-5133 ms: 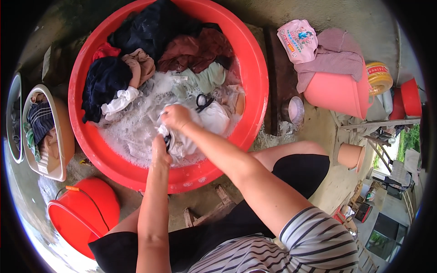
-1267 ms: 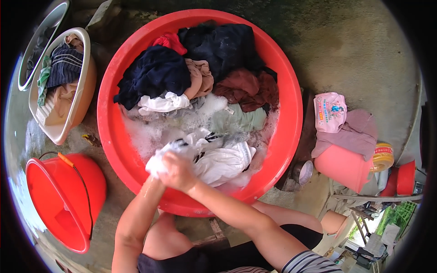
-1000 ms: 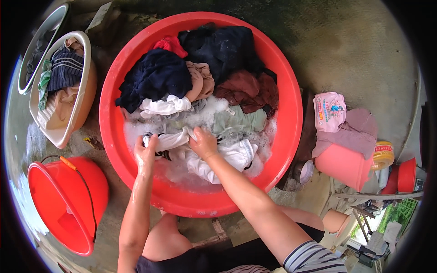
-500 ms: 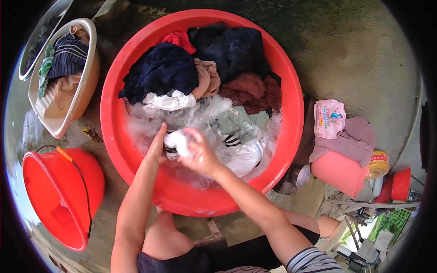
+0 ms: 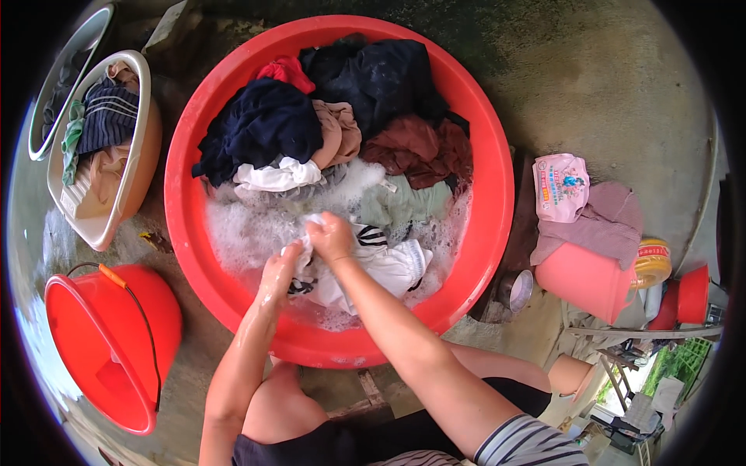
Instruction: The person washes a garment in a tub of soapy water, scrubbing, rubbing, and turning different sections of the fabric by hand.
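In the near part of a large red washtub (image 5: 180,225), my left hand (image 5: 281,266) and my right hand (image 5: 332,237) are close together, both closed on a wet white garment (image 5: 329,289) with dark markings. Its kind does not show, and the bunched part is mostly hidden by my fingers. Just right of my hands, white cloth with black stripes and a gathered edge (image 5: 408,262) lies in suds; I cannot tell whether it is the same piece. Foam (image 5: 241,225) surrounds my hands. Beyond them sit a white cloth (image 5: 276,175) and a pale green cloth (image 5: 412,200).
Navy (image 5: 264,124), black (image 5: 396,81) and maroon clothes (image 5: 423,151) are heaped at the tub's far side. To the left stand a red bucket (image 5: 155,311) and a beige basin (image 5: 144,186) with laundry. A pink packet (image 5: 561,186) and pink bucket (image 5: 583,279) are on the right.
My right hand has moved in beside the left, and both now grip the white garment. More of the white cloth shows spread below them. The view has shifted slightly.
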